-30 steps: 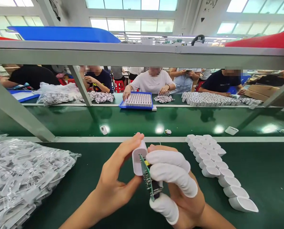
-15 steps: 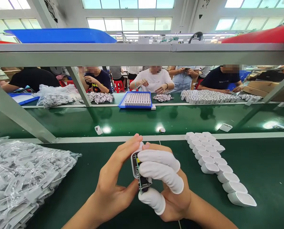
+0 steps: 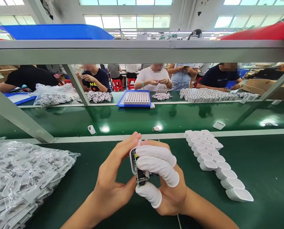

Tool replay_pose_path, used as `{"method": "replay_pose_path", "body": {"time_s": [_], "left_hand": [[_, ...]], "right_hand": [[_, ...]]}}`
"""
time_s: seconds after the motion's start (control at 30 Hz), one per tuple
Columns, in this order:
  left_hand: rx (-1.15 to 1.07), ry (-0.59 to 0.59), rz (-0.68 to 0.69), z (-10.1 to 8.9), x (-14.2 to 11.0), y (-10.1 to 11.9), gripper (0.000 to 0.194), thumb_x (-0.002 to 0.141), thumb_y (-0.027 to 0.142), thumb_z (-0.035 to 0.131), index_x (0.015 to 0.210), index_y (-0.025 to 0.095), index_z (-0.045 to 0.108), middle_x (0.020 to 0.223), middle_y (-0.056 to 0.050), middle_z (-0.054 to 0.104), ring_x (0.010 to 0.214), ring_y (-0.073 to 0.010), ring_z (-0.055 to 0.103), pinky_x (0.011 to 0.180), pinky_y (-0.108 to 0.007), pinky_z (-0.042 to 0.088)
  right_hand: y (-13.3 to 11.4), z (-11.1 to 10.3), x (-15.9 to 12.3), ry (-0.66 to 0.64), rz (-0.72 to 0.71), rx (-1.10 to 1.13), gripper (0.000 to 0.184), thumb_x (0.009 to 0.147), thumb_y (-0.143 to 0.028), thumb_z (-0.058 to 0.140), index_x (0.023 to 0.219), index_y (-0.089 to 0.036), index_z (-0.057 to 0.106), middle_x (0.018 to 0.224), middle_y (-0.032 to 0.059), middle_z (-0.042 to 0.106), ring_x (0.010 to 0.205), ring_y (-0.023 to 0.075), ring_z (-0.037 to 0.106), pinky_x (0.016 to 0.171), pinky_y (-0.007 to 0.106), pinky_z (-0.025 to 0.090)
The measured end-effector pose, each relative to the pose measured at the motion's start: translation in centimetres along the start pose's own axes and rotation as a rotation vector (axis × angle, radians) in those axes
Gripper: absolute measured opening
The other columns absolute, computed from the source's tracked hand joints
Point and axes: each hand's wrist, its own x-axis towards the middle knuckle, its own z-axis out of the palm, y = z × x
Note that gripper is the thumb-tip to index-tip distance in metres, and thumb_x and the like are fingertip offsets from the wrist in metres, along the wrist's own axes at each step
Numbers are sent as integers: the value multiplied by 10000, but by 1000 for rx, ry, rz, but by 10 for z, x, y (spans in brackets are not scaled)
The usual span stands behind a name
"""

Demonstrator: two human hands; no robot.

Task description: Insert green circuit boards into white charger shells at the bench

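My left hand (image 3: 113, 181) pinches a small white charger shell (image 3: 133, 158) between thumb and fingertips. My right hand (image 3: 165, 181), with white finger cots on thumb and two fingers, grips a green circuit board (image 3: 139, 178) that sits mostly inside the shell's open side. Both hands meet above the green mat near the table's front. To the right of them lies a double row of empty white shells (image 3: 212, 159).
A clear bag of white plastic parts (image 3: 22, 178) fills the left. Beyond a white rail runs a green conveyor (image 3: 132, 119) with a few loose pieces. A grey metal frame (image 3: 142, 51) crosses overhead. Several people work at the far bench around a blue tray (image 3: 137, 99).
The circuit board, mostly outside the shell a second ago, has slid deeper into it. My right fingers have closed in toward the shell. The view has shifted slightly.
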Motion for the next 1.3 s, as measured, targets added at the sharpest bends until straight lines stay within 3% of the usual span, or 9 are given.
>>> {"method": "replay_pose_path", "body": {"time_s": [0.27,0.47,0.6,0.7,0.83,0.93,1.07,1.17,1.3], "left_hand": [[13,-16,-13,0,-2,-1,661,805,73,618,1417,224,422,1414,-121,524,1303,-257,522,1054,-384,513],[-1,4,-26,5,-3,-3,657,810,101,614,1419,225,400,1378,-131,548,1287,-259,537,1040,-391,522],[-24,59,-85,9,1,-12,615,816,127,636,1389,228,436,1346,-127,570,1265,-244,555,991,-348,553],[33,82,-4,11,3,-17,610,819,107,631,1388,209,434,1339,-137,576,1293,-249,533,1014,-377,540],[148,109,172,12,6,-20,588,819,42,582,1379,148,434,1333,-167,574,1338,-260,489,1075,-416,494],[201,105,237,13,7,-20,585,817,13,553,1378,126,434,1294,-163,599,1331,-249,498,1086,-403,488],[231,87,176,12,6,-18,573,833,36,546,1385,145,433,1314,-153,590,1315,-241,514,1067,-384,505],[263,59,80,7,5,-18,586,843,64,561,1396,204,425,1311,-121,601,1264,-235,559,1021,-385,540],[287,15,-61,-1,7,-20,527,831,113,605,1332,220,484,1225,-84,646,1126,-206,640,950,-350,577]], "right_hand": [[0,2,-4,26,3,-21,348,901,-215,610,1234,-172,520,1155,119,591,1190,241,534,1044,407,492],[6,4,-12,-21,110,21,443,903,-182,594,1329,-259,503,1353,104,512,1329,286,429,1087,502,433],[9,3,-14,-43,441,137,513,924,-293,610,1403,-377,445,1533,45,350,1378,258,400,1104,457,423],[10,2,-11,-19,733,327,610,899,-432,638,1450,-342,391,1436,91,485,1267,253,535,1038,440,492],[11,2,-3,-16,877,501,594,822,-460,722,1352,-284,521,1294,110,609,1147,250,626,995,430,526],[12,3,0,27,916,540,548,782,-434,766,1273,-273,583,1252,103,638,1115,240,644,990,409,528],[15,6,1,30,902,516,559,789,-450,757,1288,-270,579,1224,89,656,1092,236,653,972,391,541],[19,2,1,-90,862,445,569,871,-484,658,1380,-273,515,1295,91,622,1165,261,614,1028,454,494],[21,-18,1,-271,750,57,584,927,-510,557,1446,-261,458,1452,114,487,1362,323,424,1119,588,342]]}}
